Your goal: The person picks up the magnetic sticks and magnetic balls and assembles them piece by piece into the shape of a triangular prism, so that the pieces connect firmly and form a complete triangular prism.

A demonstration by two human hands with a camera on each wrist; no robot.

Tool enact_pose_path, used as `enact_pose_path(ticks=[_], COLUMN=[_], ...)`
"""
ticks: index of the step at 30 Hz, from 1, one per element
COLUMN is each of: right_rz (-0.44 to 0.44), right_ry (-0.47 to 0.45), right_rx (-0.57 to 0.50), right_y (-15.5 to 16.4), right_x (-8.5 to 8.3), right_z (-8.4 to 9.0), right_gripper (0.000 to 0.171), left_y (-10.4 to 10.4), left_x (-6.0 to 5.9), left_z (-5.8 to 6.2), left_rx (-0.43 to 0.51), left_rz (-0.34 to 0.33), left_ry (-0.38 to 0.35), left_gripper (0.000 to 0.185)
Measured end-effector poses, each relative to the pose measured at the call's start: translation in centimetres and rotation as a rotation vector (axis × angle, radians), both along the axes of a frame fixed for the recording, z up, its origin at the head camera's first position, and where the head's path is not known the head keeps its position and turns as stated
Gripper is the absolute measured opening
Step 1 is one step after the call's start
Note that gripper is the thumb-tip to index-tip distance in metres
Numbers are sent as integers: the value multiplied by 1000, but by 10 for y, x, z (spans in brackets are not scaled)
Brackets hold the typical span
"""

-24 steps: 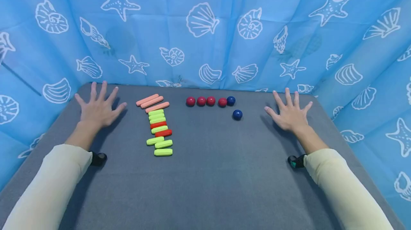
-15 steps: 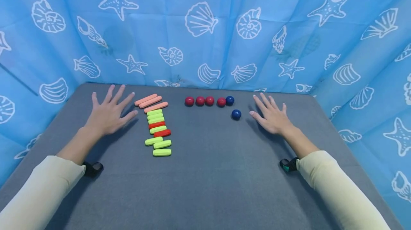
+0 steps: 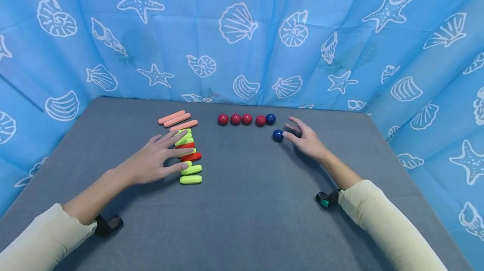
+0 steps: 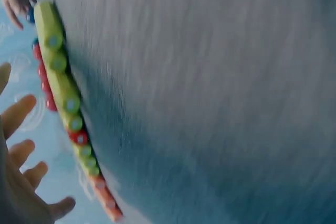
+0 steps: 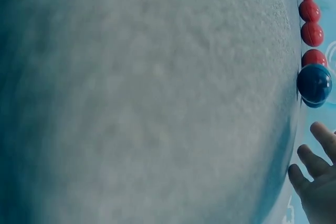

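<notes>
Both hands had drawn inward from the side edges of the surface since the earlier frames. Half a second before, the left hand lay flat and clear of the blocks, and the right hand sat well to the right of the balls.

By this moment the left hand hovered over the column of green and red blocks, its straight, slightly spread fingers covering the column's upper and middle pieces; whether they touched the blocks could not be told. The column ran from the middle of the grey surface toward its far edge, left of centre. Three salmon sticks lay slanted just beyond the column, near the far edge.

The right hand's loosely curved fingers reached for the near blue ball, fingertips just beside or touching it; no pinch was visible. That ball sat right of centre, a little nearer than the row of four red balls, which ended in a second blue ball along the far edge. The right wrist view showed a blue ball apart from the fingers.
</notes>
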State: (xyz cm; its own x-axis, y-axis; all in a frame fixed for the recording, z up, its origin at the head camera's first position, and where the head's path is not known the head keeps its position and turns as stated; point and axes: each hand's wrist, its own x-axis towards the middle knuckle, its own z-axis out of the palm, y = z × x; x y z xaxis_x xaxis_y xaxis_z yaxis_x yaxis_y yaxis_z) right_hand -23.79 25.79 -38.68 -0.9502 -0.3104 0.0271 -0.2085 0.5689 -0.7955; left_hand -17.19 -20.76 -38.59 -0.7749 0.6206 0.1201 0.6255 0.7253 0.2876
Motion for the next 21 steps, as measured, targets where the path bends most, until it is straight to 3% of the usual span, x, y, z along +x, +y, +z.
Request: enact_pose_path(ticks=[4,7,14,21], right_rz=[24,34,11,12], right_ry=[-19,-26,-33,-34], right_rx=[-47,-64,-50,-14], right_y=[-1,-2,-5,-8], right_x=[-2,-4,-5,-6], right_z=[-3,-5,-5,-6], right_gripper=[62,58,54,53], left_y=[6,8,10,15], left_x=[12,16,18,19], left_z=[-5,-7,-8,-10], left_rx=[67,106,121,123], left_rz=[-65,-101,-117,-111], left_ry=[-61,-59,-49,-70], left_gripper=[51,48,32,29])
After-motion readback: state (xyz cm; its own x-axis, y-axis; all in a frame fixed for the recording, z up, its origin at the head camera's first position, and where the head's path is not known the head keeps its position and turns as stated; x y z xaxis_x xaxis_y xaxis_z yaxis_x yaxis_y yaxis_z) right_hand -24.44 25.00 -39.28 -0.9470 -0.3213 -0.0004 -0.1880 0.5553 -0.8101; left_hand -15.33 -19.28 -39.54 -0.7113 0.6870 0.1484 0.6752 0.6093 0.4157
